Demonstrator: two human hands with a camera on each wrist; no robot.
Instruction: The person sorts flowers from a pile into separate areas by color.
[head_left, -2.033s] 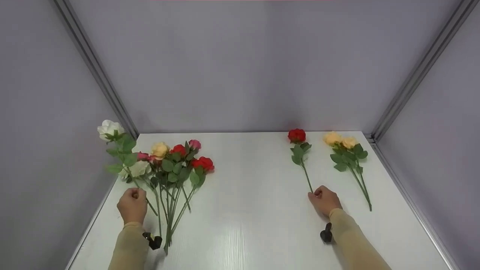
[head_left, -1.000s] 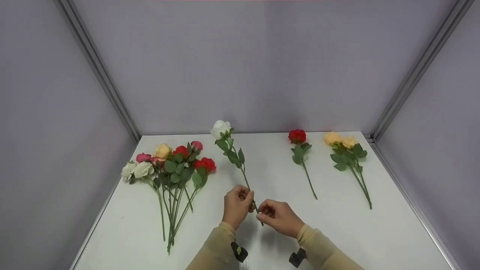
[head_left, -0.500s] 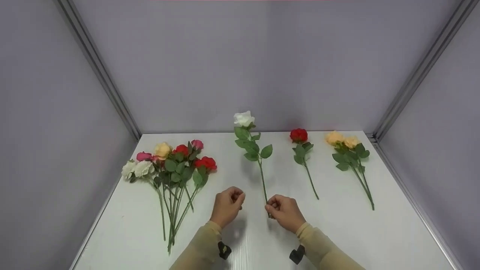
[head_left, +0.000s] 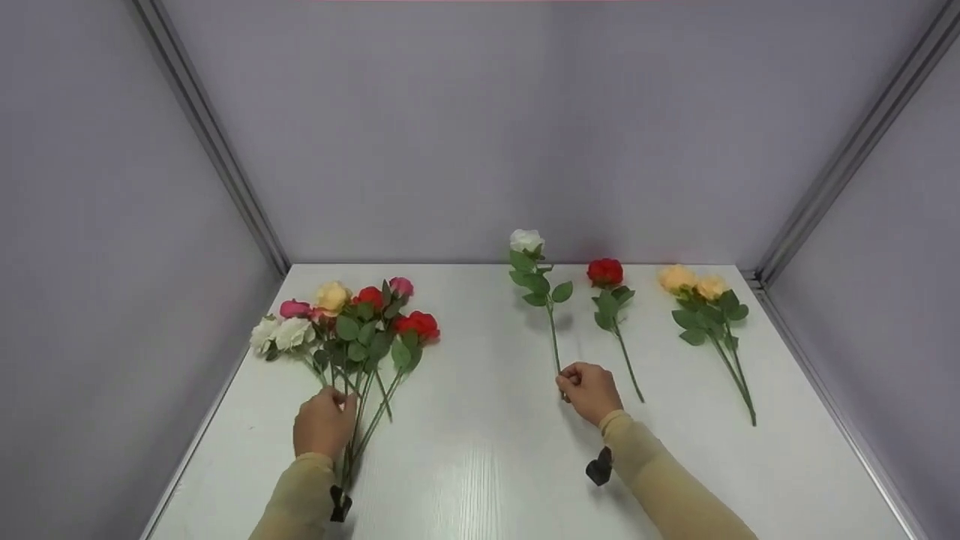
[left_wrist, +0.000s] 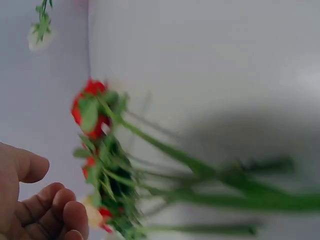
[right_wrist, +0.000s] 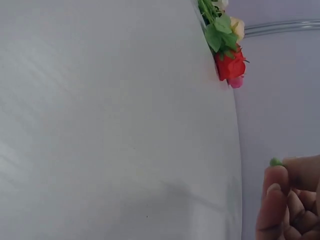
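My right hand (head_left: 590,391) pinches the lower stem of a white rose (head_left: 527,241), whose bloom points toward the back wall. In the right wrist view only the green stem end (right_wrist: 276,162) shows between thumb and forefinger. Over the stems of the mixed rose bunch (head_left: 358,349) at the left is my left hand (head_left: 324,424). The left wrist view shows its thumb (left_wrist: 32,166) apart from the loosely bent fingers, with nothing between them. White, yellow, pink and red blooms make up this bunch, stems toward me.
Right of the white rose lies a single red rose (head_left: 605,271), stem toward me. Two yellow roses (head_left: 677,278) lie together farther right, stems crossing. Grey panels (head_left: 420,135) enclose the white table (head_left: 480,450) at the back and both sides.
The left hand brought the white rose from the left to the middle and passed it to the right hand, then returned to the bunch. The right hand left the red rose lying.
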